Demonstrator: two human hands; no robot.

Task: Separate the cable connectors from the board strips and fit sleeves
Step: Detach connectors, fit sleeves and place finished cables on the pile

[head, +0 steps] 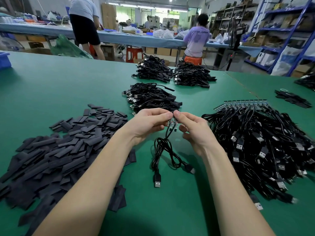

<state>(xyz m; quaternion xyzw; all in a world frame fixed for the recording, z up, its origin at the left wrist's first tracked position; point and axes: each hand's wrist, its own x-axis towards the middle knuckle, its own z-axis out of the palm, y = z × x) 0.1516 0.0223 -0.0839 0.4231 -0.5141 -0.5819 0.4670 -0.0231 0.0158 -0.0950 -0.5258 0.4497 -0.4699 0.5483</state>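
My left hand (150, 123) and my right hand (192, 128) both pinch a small piece of board strip (172, 123) above the green table (68, 86). Two black cables (163, 150) hang from it, and their USB plugs (157, 182) lie on the table in front of me. A large heap of flat black sleeves (59, 150) is at my left. At my right lies a heap of black cables (264, 147) joined to blue board strips (245, 103).
Three piles of sleeved black cables (150, 97) lie further back at the centre. A small pile of sleeves (291, 97) sits far right, a blue bin (4, 60) far left. Beyond the table, two people stand at another bench near shelves.
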